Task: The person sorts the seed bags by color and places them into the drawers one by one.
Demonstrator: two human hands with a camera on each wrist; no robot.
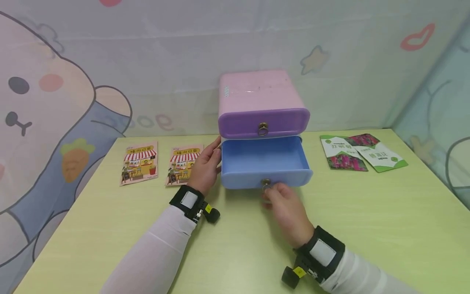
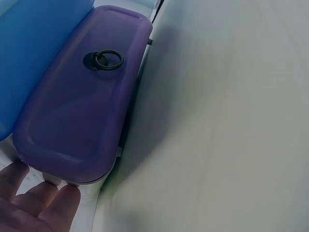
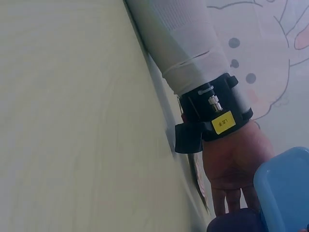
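Note:
A small drawer cabinet [image 1: 262, 87] with a pink top stands at the back of the table. Its upper purple drawer [image 1: 235, 124] is closed, while the blue drawer [image 1: 238, 179] beneath sticks out and looks bare inside. My right hand [image 1: 288, 210] pinches the metal ring pull [image 1: 266, 186] on the blue front. Against the cabinet's left side rests my left hand [image 1: 205, 169], its fingers extended. The left wrist view reveals a lower purple drawer [image 2: 72, 116], closed, with its own ring [image 2: 110, 60]; the blue drawer hides it from the head view.
Two picture packets with striped awnings, one left [image 1: 139, 163] and one nearer [image 1: 180, 163] the left hand, lie on the table [image 1: 235, 253]. To the right, two green-and-white packets [image 1: 343, 153] overlap. A patterned cloth [image 1: 176, 61] hangs behind.

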